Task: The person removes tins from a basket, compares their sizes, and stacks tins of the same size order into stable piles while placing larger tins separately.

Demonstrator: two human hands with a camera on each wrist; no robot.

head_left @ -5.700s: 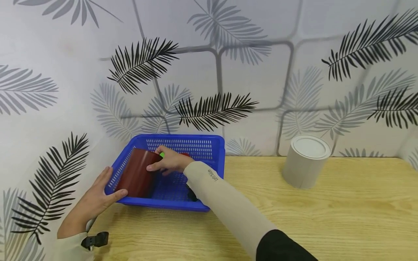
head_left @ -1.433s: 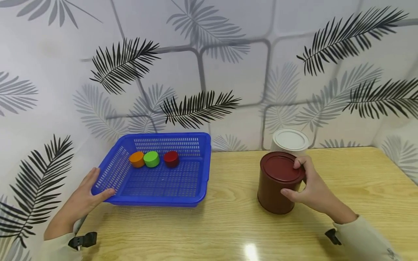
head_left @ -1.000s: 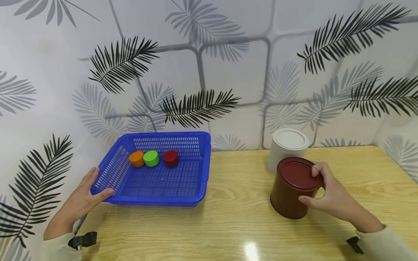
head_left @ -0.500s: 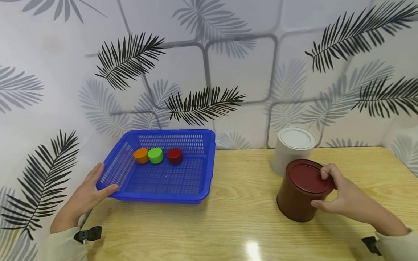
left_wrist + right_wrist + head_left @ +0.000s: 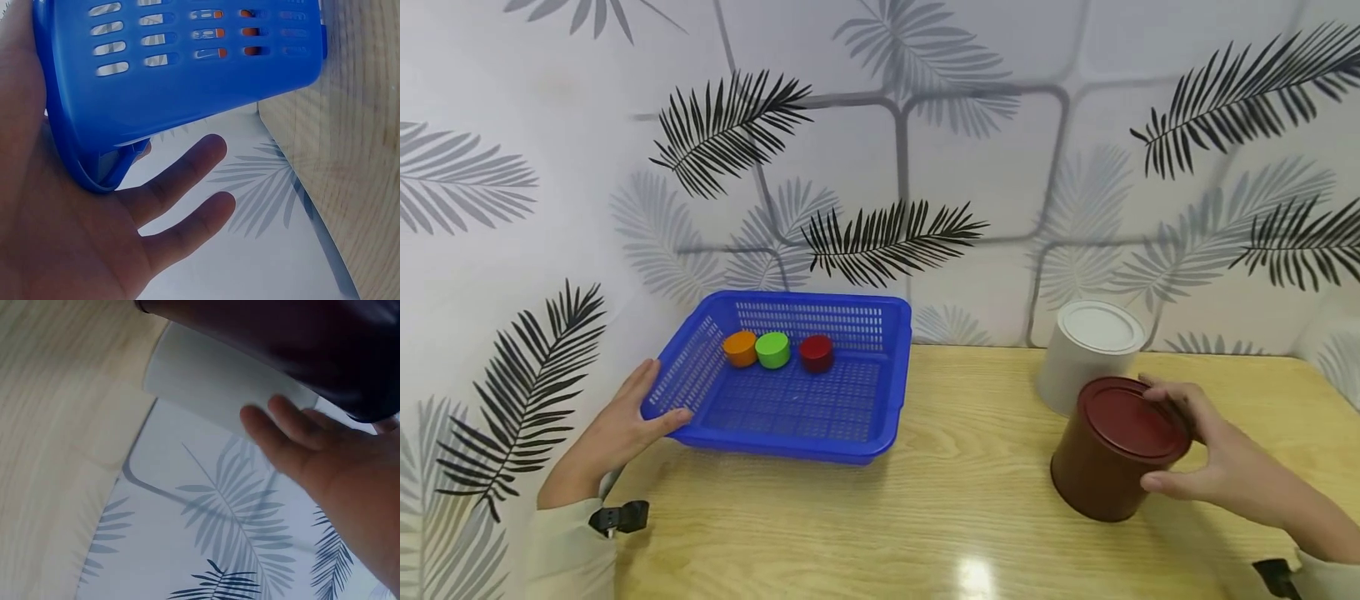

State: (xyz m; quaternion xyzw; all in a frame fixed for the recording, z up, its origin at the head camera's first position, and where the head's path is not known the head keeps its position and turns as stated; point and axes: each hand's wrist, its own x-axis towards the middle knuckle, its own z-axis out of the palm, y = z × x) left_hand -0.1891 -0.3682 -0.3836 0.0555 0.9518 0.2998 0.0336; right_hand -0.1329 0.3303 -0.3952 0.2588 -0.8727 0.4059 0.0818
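A dark red lidded canister [image 5: 1101,467] stands on the table at the right. My right hand [image 5: 1232,471] is beside it with thumb and fingers spread around its near right side. In the right wrist view the fingers of the right hand [image 5: 350,469] are stretched out below the canister [image 5: 294,337]. At the left, my left hand [image 5: 613,433] rests at the front left corner of a blue perforated basket [image 5: 797,417], thumb at the rim. Seen from the left wrist, the rim of the basket [image 5: 175,94] lies against the palm, with two fingers extended below it.
Inside the basket sit short round pieces: orange [image 5: 740,350], green [image 5: 772,352] and dark red [image 5: 816,355]. A white lidded canister [image 5: 1071,379] stands behind the dark red one. Behind the wooden table [image 5: 940,500] rises a leaf-patterned wall [image 5: 977,183].
The dark red canister has gone from the basket to the table before the white canister, carried by my right hand, whose fingers have now spread from it. My left hand stays at the basket.
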